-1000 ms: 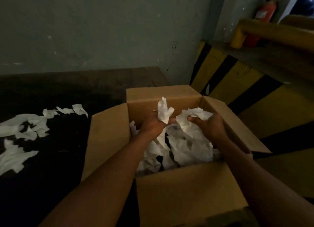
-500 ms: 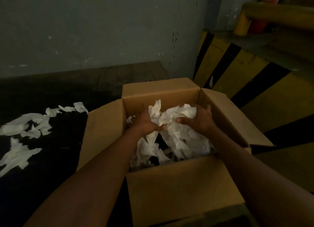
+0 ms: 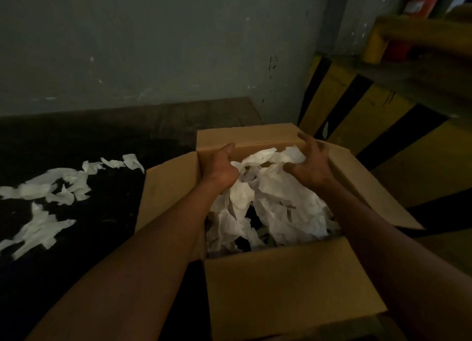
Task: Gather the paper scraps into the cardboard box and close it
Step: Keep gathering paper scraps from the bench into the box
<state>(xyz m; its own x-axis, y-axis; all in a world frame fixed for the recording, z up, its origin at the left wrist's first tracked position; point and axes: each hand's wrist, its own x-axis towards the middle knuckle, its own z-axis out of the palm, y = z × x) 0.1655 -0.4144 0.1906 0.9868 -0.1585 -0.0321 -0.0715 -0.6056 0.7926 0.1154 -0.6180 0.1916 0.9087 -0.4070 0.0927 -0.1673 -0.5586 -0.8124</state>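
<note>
Both hands have let go of the crumpled wad they gripped half a second ago: the left hand (image 3: 221,168) and right hand (image 3: 311,164) now hover with fingers spread and empty over the heap of paper scraps (image 3: 270,200) inside the open cardboard box (image 3: 288,284), all four flaps up. Judged light, soft and springy, the scraps should be scooped in loose handfuls and pressed down. More loose scraps (image 3: 46,202) lie on the dark floor (image 3: 107,238), left of the box.
</note>
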